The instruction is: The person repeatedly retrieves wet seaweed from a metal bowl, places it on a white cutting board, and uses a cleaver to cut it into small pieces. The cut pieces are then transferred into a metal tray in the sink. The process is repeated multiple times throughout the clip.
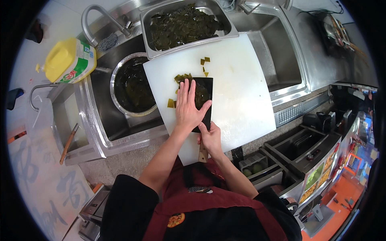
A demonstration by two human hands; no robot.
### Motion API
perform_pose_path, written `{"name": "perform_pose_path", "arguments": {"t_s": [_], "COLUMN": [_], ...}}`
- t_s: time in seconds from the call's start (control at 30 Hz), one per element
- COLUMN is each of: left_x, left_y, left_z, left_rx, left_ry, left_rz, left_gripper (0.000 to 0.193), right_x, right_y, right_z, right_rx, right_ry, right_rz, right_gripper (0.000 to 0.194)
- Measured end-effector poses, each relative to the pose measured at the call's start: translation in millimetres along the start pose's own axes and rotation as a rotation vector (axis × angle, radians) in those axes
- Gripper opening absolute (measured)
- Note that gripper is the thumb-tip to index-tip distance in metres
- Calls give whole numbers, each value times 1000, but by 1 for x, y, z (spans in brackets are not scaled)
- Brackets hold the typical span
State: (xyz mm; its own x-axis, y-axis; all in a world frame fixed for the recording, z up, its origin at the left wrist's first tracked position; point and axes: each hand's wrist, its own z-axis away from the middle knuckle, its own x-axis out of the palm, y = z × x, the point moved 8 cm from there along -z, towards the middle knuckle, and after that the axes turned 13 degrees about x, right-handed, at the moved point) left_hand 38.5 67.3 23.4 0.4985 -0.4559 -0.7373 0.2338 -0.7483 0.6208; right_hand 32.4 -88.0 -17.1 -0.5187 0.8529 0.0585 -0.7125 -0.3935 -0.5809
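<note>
On a white cutting board (241,90), my right hand (211,140) grips the wooden handle of a cleaver (204,153), whose wide dark blade lies flat. My left hand (190,107) is spread with its palm and thumb over the blade, beside cut pieces of dark green kelp (201,95) lying on it. More kelp pieces (182,77) are at my left fingertips, and a few small squares (205,61) lie farther up the board. Behind the board, a steel pan (190,45) holds a heap of cut kelp (184,27). Whether my left fingers press on kelp or blade is partly hidden.
A round metal bowl (114,87) with dark kelp in liquid stands in the left sink (111,126). Another sink (282,54) is at the right. A yellow jug (64,61) and a curved faucet (104,13) stand at the upper left. A wooden-handled tool (68,144) leans in a small basin.
</note>
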Motion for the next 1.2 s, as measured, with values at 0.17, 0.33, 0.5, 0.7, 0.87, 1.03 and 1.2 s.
{"name": "perform_pose_path", "arguments": {"t_s": [0.17, 0.33, 0.5, 0.7, 0.87, 1.03, 1.2], "left_x": [-8, -59, -89, -66, -101, -57, -57], "left_y": [23, 74, -14, -142, -114, -50, -43], "left_z": [-35, -131, -246, -282, -269, -184, -35], "left_rx": [-60, 197, 301, -96, -145, -20, -157], "left_ry": [46, 373, 505, 98, 587, 424, 401], "left_rz": [170, 215, 262, 301, 904, 1188, 319], "left_gripper": [73, 53, 29, 18, 19, 21, 26], "right_x": [-15, -18, 44, -4, -70, -63, -28], "right_y": [-62, -199, -325, -357, -280, -234, -193], "right_z": [18, 49, 2, 3, 23, 14, -2], "right_rx": [-25, -215, -239, -246, -294, -858, -960], "right_ry": [61, 49, -78, 61, 203, 438, 395], "right_rz": [133, 230, 502, 599, 786, 1241, 1416], "right_gripper": [20, 20, 20, 20, 20, 11, 14]}}
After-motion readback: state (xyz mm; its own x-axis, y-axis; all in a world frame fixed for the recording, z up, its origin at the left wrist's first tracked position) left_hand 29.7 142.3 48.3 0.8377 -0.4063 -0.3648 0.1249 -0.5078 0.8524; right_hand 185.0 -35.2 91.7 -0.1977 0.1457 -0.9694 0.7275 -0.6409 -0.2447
